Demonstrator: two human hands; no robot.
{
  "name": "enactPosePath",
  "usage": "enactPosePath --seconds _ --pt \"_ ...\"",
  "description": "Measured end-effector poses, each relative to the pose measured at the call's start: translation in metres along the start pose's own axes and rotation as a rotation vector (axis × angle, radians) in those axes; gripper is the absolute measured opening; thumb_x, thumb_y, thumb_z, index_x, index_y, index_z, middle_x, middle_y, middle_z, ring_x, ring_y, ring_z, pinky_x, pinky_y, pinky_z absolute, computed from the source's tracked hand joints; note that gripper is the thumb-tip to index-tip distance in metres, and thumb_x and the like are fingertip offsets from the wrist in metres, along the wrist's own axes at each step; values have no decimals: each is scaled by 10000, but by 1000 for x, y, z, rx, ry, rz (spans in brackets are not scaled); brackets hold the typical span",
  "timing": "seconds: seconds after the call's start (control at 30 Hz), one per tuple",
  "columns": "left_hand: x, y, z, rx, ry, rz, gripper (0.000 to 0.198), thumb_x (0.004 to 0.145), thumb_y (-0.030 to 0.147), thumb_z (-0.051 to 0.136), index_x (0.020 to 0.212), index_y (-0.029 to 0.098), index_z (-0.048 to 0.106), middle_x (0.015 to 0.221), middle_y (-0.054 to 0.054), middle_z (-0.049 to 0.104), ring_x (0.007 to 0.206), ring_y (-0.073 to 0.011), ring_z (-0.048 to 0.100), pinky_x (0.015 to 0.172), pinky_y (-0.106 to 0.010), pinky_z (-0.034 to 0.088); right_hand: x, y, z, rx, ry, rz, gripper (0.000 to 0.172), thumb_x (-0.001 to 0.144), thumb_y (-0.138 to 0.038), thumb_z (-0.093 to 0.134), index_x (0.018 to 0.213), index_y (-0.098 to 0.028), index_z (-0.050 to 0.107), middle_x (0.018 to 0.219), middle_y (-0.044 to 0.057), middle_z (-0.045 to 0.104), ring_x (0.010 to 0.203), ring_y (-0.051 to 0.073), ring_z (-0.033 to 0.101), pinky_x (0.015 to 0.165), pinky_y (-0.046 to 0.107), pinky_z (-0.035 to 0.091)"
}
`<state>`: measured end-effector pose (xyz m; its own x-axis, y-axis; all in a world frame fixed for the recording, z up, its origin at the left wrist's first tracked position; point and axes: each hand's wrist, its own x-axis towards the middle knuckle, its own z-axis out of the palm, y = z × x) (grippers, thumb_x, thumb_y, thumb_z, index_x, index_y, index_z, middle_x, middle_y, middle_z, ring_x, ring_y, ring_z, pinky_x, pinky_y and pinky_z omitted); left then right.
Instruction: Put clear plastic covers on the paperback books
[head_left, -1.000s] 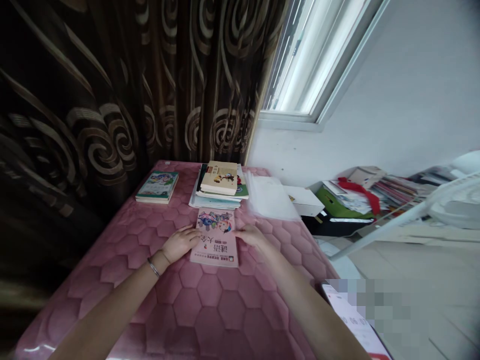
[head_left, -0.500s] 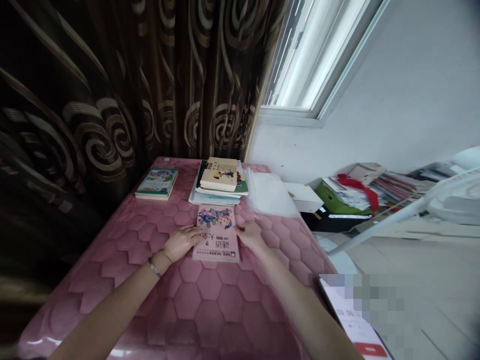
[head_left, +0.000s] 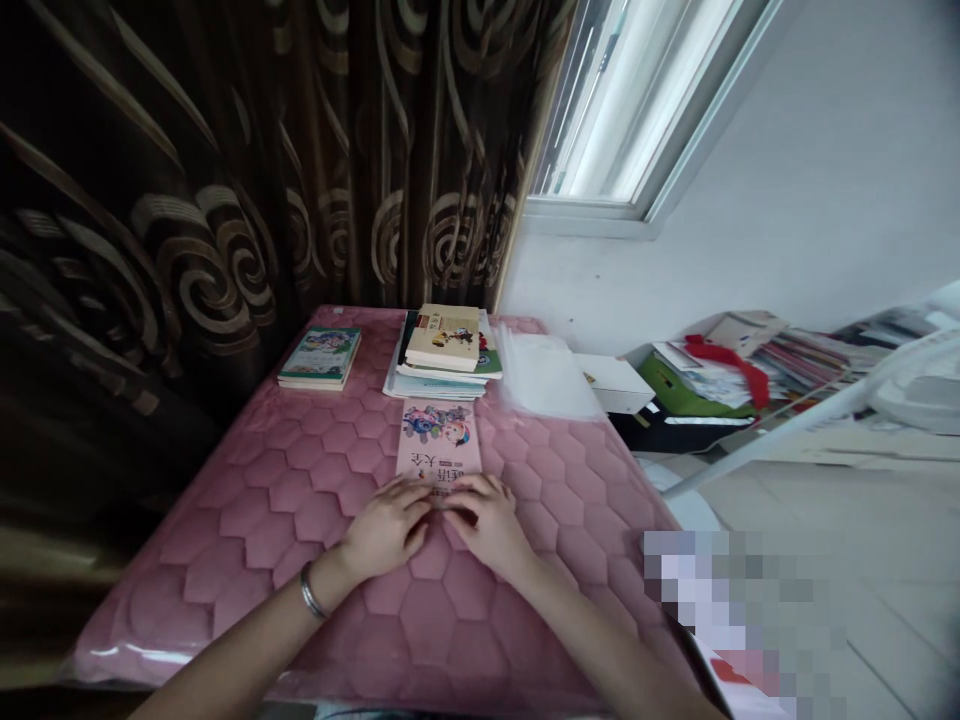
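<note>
A thin pink booklet (head_left: 437, 442) with a cartoon cover lies flat on the pink quilted table top (head_left: 300, 490). My left hand (head_left: 386, 525) and my right hand (head_left: 487, 520) rest side by side on its near edge, fingers curled down onto the cover and almost touching each other. A metal bracelet sits on my left wrist. The booklet's near end is hidden under both hands.
Behind the booklet stands a stack of books (head_left: 444, 350); a green book (head_left: 321, 356) lies to its left and clear plastic sleeves (head_left: 544, 375) to its right. A dark patterned curtain hangs behind. Papers and boxes (head_left: 712, 375) are piled at right.
Both hands have slid from the booklet's left and right sides to its near edge and come together. The booklet now lies straighter and a little farther from me.
</note>
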<state>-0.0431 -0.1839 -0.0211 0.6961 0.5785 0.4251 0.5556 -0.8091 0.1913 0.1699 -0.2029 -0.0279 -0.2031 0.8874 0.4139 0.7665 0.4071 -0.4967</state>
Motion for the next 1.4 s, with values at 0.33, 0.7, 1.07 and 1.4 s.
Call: enactPosePath --seconds 0.33,0.7,1.07,1.4 --pt "10 0 13 100 104 58 151 878 104 528 886 157 669 950 -55 705 947 -176 656 1029 -411 460 2 -16 15 -173 -5 -64 77 823 -224 683 758 -263 691 955 -19 706 918 168 596 880 383 304" --pt "-6 -27 -3 140 -22 89 213 940 214 468 959 206 680 1194 -44 672 1086 -167 622 1034 -405 427 -10 12 -4 -127 94 -50 169 839 -236 680 670 -245 671 936 -35 738 909 159 623 857 363 273" --pt "-14 -38 -6 50 -73 49 255 961 208 425 998 200 677 1229 -34 660 1104 -130 620 1009 -306 472 -21 31 -15 -163 88 -82 205 905 -246 572 739 -279 687 997 -29 737 974 173 617 868 366 293" --pt "-14 -35 -8 -48 29 3 187 909 180 503 898 213 687 1147 -27 697 1064 -138 638 991 -323 488 -21 31 -15 -145 56 -24 173 876 -211 590 739 -272 677 1002 -27 733 983 176 604 862 366 306"
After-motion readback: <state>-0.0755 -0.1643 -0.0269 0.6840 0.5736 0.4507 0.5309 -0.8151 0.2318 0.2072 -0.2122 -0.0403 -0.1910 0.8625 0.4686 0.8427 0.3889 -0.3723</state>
